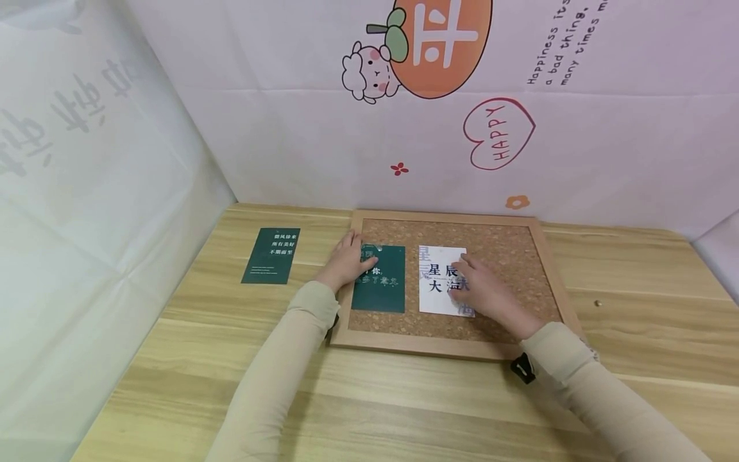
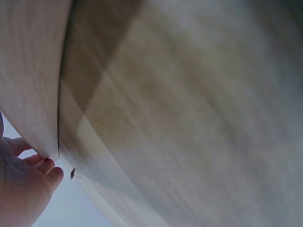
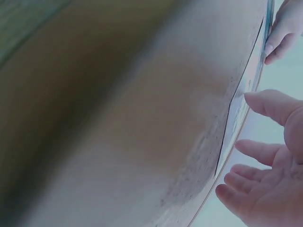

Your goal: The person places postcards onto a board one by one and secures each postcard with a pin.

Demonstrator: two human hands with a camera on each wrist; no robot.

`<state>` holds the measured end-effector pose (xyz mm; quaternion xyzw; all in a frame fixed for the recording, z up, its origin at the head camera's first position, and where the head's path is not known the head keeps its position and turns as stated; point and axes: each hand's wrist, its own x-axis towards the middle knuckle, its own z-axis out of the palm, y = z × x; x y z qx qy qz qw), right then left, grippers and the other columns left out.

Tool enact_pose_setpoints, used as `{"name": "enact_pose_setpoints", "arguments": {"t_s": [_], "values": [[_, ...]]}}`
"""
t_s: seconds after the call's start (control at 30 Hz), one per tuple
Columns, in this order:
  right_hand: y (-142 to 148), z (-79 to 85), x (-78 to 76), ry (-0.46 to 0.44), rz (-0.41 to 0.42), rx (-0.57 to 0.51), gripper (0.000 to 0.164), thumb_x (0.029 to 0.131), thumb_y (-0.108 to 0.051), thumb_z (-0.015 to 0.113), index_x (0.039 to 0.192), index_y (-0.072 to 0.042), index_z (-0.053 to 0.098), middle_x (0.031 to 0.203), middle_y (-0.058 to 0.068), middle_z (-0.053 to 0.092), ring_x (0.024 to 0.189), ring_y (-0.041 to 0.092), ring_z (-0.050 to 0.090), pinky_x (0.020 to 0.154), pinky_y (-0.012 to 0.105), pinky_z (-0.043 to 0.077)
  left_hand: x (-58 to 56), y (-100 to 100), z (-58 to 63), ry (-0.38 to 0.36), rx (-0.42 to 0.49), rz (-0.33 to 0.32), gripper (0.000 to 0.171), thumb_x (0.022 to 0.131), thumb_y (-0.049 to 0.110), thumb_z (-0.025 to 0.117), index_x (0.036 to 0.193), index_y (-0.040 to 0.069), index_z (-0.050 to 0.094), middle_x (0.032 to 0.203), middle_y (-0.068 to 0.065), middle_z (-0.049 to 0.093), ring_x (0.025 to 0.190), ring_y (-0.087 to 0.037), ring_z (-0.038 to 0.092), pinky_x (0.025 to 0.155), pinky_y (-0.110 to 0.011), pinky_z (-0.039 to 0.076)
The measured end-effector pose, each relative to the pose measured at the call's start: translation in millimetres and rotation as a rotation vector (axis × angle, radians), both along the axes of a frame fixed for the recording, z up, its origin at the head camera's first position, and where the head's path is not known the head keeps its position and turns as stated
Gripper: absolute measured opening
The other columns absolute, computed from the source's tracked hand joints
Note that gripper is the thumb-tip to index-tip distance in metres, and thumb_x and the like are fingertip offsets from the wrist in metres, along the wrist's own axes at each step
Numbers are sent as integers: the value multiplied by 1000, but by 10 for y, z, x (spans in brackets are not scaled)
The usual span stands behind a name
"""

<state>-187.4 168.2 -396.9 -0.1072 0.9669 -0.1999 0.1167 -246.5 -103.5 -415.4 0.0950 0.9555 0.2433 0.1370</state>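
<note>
Beige sleeves (image 1: 262, 385) reach from six o'clock over the wood-grain table (image 1: 404, 410) to the wood-framed corkboard (image 1: 514, 256), where the right hand (image 1: 482, 287), fingers parted and gripping nothing, is over the white printed card (image 1: 437, 282) near the dial's centre, seemingly to judge or steady its placing, though contact is unclear. The left hand (image 1: 348, 260), loosely spread, rests on the corkboard's edge toward ten o'clock, thumb over the green printed card (image 1: 381, 295) at nine, probably to stop both shifting. Beyond, a thumbtack (image 1: 598, 303) lies at three, a narrow green card (image 1: 270, 255) outside nine, and a cartoon-printed backdrop (image 1: 323, 154) rises at twelve.
</note>
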Motion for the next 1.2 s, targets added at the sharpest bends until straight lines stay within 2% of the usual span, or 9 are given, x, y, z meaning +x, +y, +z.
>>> {"name": "enact_pose_setpoints", "arguments": {"t_s": [0.2,0.37,0.5,0.63,0.8,0.9,1.1,1.2], "values": [[21,-37,-15,4,100,8,61,90,-15,59,141,11,36,152,34,20,139,52,23,113,60,24,4,3,8,-4,-9,1,68,99,37,49,150,1,22,161,-19,3,150,-32,4,123,-43,13],[29,-47,-26,-2,112,28,65,90,-20,58,142,11,34,151,35,22,137,53,25,113,61,24,-52,-9,-41,-27,33,7,69,98,38,50,150,1,22,161,-17,2,150,-32,3,123,-44,11],[32,-45,-33,-21,116,43,74,91,-34,61,144,9,31,151,34,21,137,53,24,112,63,24,-94,-24,-105,-14,55,5,72,97,43,50,149,0,25,161,-18,3,150,-33,4,123,-46,12],[38,-52,-33,-39,127,73,86,88,-46,63,146,7,28,153,32,19,139,53,21,112,63,22,-49,-6,-37,-27,36,8,69,98,38,50,149,0,24,161,-18,2,150,-32,3,123,-44,11],[57,-70,-27,-35,172,137,88,89,-49,61,148,6,25,155,31,16,141,51,18,114,62,21,20,14,28,-7,-12,5,66,100,37,48,150,1,23,161,-18,3,150,-32,5,123,-43,14],[67,-70,-17,-37,196,151,88,91,-51,57,148,7,23,155,30,14,142,50,16,114,62,20,22,22,41,-2,-38,8,69,99,39,48,151,1,21,161,-18,4,150,-33,6,122,-43,15],[67,-43,2,-103,223,159,88,95,-53,48,150,6,14,157,29,4,144,49,7,114,65,13,7,54,91,-7,-115,15,74,98,40,49,152,0,17,161,-18,7,150,-34,8,123,-43,14],[71,-33,5,-125,230,171,88,96,-53,45,150,6,10,158,28,2,145,48,4,115,66,10,7,67,122,2,-120,17,73,98,39,50,151,0,19,160,-20,10,149,-34,10,123,-43,15]]}}
